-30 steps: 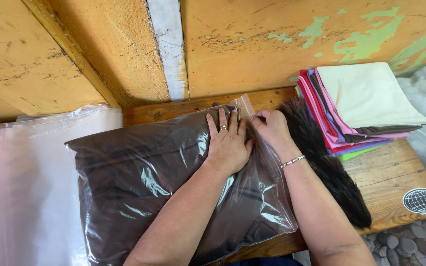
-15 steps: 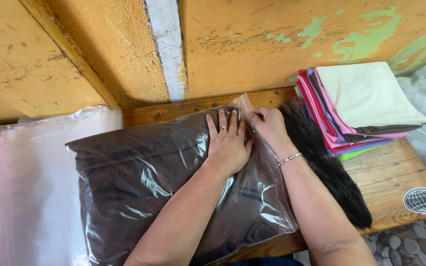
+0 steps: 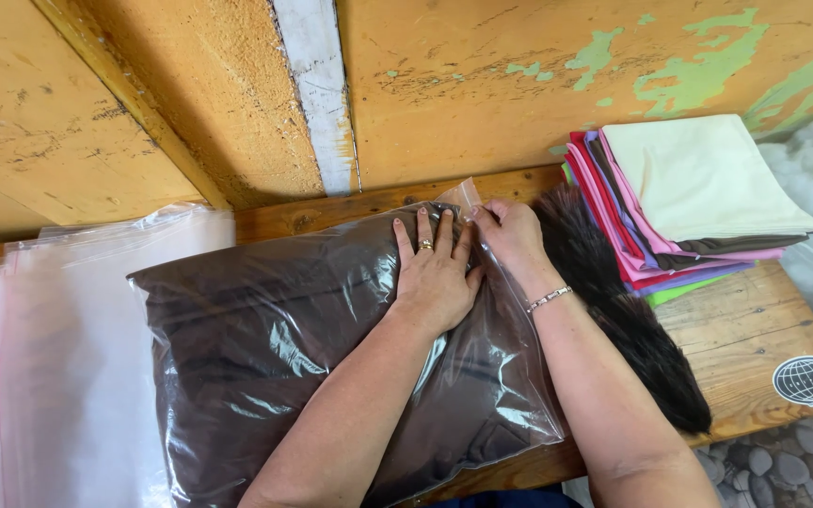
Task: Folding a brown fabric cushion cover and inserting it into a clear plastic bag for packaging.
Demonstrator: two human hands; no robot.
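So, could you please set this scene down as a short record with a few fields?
Setting: wooden bench against a worn yellow wall
Main item: dark brown cushion in a clear plastic bag
Left hand: pressed flat on the bag, ring on one finger
Right hand: at the bag's open edge, fingers on the plastic; bracelet on wrist
Left of bag: stack of clear plastic bags
Right of bag: dark bristly brush; pile of folded coloured fabrics

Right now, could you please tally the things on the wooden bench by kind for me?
Bagged dark brown cushion under left hand and right hand: 1
Stack of clear plastic bags: 1
Stack of folded coloured fabrics: 1
Dark brush: 1
Total: 4
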